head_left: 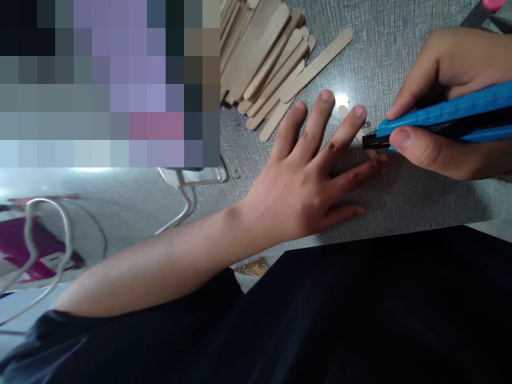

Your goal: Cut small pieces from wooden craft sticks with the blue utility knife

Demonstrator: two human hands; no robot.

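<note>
My left hand (306,178) lies palm down on the grey table (420,197), fingers spread. Its index and another finger rest on or beside a wooden craft stick (344,112), which they partly cover. In my right hand (440,101) is a blue and black box cutter (444,114), gripped between thumb and fingers. The cutter's black tip reaches over the stick, between two fingertips of the left hand. Whether the blade touches the wood I cannot tell.
A heap of craft sticks (260,53) spreads beyond my left hand. At top right lies a dark object with a pink end (494,4). A white cable (186,205) runs behind my left forearm, and a purple packet (36,245) sits at far left. The upper left is pixelated.
</note>
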